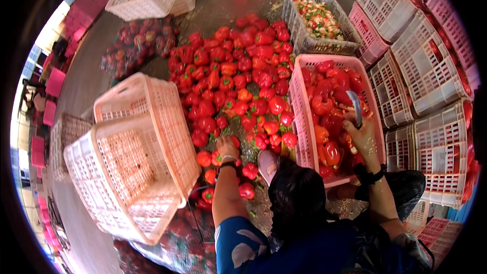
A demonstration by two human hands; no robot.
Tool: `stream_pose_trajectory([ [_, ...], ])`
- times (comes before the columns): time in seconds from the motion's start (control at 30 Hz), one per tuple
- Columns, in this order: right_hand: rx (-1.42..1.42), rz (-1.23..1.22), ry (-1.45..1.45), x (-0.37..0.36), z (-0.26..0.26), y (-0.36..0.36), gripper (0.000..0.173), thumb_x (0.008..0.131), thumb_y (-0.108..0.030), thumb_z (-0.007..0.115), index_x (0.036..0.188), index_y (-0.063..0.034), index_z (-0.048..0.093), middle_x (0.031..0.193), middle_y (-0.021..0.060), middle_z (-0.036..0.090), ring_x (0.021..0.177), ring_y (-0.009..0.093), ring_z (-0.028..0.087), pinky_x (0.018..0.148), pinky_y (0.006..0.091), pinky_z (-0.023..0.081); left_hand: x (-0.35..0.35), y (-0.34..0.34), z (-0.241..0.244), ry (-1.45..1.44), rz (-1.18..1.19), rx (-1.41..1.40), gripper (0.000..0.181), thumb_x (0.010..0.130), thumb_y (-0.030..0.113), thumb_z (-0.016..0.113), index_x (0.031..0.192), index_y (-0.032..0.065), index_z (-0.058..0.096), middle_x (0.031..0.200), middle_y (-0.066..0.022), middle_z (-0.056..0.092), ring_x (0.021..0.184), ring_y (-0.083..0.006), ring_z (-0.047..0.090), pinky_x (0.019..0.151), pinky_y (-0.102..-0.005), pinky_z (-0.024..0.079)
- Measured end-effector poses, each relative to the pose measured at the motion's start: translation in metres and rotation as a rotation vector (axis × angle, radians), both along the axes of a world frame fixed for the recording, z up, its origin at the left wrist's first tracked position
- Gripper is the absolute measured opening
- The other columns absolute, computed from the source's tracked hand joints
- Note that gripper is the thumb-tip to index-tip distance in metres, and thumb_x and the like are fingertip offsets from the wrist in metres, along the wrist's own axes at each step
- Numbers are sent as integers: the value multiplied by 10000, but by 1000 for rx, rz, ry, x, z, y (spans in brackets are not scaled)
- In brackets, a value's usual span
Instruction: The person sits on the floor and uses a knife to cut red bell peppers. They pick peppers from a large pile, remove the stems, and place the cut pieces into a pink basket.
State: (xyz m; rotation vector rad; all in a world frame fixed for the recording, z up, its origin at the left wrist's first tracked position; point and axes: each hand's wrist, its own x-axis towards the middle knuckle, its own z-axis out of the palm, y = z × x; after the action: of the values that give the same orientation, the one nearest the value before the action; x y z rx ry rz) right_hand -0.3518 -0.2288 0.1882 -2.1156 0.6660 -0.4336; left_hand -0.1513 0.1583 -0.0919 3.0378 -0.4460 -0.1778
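Observation:
My left hand [227,147] is down at the near edge of a heap of red bell peppers [228,69] on the floor. Its fingers are beside a red pepper [235,142], and whether they grip it is hidden. In my right hand [361,137] is a curved metal tool [355,107], perhaps a knife, its tip pointing up and away from me. That hand is over a pink plastic crate [297,83] of cut red peppers [333,87], with small pale seeds stuck to its skin.
Nested pale plastic crates [163,121] stand at the left. Behind the pink crate is a grey crate [319,47] of pepper cores and scraps [319,19]. Stacked crates of peppers [428,64] line the right side. Net bags of peppers [140,43] lie at the far left.

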Motion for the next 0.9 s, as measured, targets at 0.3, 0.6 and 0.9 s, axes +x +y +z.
stream_pose_trajectory([
  [0.3,-45,332,-237,10,19,38,183,861,-75,586,1019,16,593,700,100,566,660,239,583,640,356,470,17,-12,75,611,618,-1751,408,735,155,727,1093,0,608,903,-77,674,777,-221,670,625,-400,584],
  [0.6,-220,341,-359,-18,114,68,260,905,-122,537,1151,-48,575,846,177,639,784,381,641,689,446,494,-30,-128,374,1037,-129,-1841,236,785,58,596,968,-83,643,954,-154,695,812,-265,675,744,-398,562],
  [0.9,-301,228,-564,-50,147,52,297,817,-44,526,1110,-20,565,878,185,638,738,372,638,678,441,513,-104,-195,465,1163,-303,-1788,188,851,84,642,1017,-4,652,1046,-113,692,942,-242,670,833,-416,560],
])
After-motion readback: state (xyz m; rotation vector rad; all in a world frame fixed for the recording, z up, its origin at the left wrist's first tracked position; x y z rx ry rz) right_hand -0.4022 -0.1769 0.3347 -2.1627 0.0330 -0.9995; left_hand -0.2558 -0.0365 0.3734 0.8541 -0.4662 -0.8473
